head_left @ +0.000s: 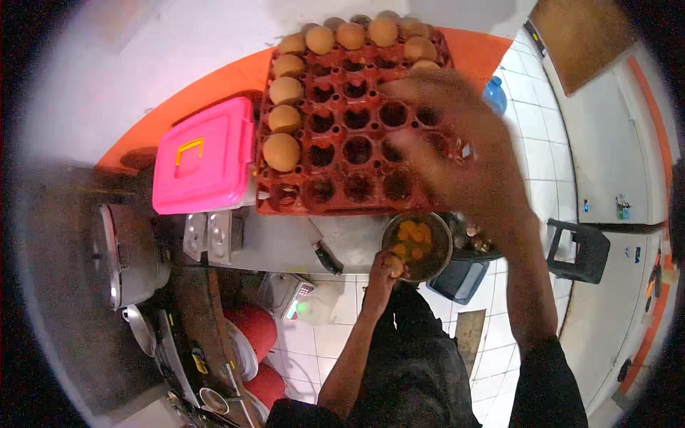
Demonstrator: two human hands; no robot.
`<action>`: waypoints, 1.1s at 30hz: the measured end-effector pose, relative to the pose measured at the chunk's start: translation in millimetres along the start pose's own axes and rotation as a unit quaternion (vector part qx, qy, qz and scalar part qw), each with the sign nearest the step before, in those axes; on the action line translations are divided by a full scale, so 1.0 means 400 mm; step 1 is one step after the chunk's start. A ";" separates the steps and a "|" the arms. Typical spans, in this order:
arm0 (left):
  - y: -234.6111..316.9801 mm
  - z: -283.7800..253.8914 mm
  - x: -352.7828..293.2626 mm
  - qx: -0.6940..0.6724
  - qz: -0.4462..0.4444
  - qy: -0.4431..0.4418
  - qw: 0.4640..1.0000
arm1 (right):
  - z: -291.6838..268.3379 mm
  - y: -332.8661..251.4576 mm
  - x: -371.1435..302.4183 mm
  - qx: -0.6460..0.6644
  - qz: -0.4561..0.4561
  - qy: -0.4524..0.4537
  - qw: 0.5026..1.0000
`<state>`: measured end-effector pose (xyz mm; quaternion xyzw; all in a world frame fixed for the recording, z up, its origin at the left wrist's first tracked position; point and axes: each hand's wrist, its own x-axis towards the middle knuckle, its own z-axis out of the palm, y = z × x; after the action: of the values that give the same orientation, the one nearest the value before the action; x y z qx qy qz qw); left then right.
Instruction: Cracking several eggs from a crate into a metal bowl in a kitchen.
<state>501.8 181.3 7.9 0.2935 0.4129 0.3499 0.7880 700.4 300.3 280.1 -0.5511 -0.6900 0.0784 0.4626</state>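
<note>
Pink box (207,175), lidded, with yellow handle (191,152) on top. Rectangular metal containers (215,237), two, side by side, near pink box. Large metal pot (139,260), far left, broad-rimmed. Knife (328,258), black-handled, lying on grey worktop (282,246). Scale (283,291), lower, left of centre, display lit green; whitish bag (319,307) just beside, contents not legible. Red rounded items (254,329), two, lower left. Black stool (596,251), right side, on white tiled floor (531,110). Tan rectangular piece (469,335), flat on same floor. Blue container (495,95), upper right, partly hidden. Brown panel (589,43), upper right, near white doors (606,160).
</note>
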 end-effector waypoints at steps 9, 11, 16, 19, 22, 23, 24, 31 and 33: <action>-0.001 0.048 0.009 -0.017 -0.028 0.012 0.999 | 0.307 -0.076 0.135 -0.149 -0.129 -0.201 0.960; -0.018 0.046 0.018 -0.095 -0.033 -0.020 0.995 | 0.285 -0.048 0.135 -0.132 -0.124 -0.213 0.960; -0.043 0.000 0.030 -0.096 -0.007 -0.025 0.995 | 0.060 -0.026 0.010 0.121 0.002 -0.086 0.989; -0.004 0.015 0.022 -0.079 0.005 -0.013 0.997 | -0.092 -0.040 -0.182 0.304 0.331 0.127 0.884; -0.021 0.052 0.028 -0.023 0.005 -0.030 0.999 | -0.070 0.068 -0.436 0.331 0.377 0.322 0.802; -0.026 0.058 0.027 0.008 -0.020 -0.003 1.000 | -0.011 0.129 -0.551 0.194 0.435 0.274 0.835; -0.038 0.057 0.024 0.010 -0.023 -0.008 1.000 | 0.060 0.139 -0.583 0.292 0.422 0.292 0.807; -0.036 0.076 0.023 0.294 0.055 0.018 0.954 | 0.307 0.092 -0.684 0.146 0.471 0.150 0.857; -0.046 0.043 0.027 0.294 0.006 0.002 0.956 | 0.298 0.089 -0.674 0.175 0.488 0.176 0.836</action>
<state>526.7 175.9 -2.5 0.5142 0.4974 0.2183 0.6637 628.8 137.1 42.6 -0.7308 -0.2128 0.3153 0.5668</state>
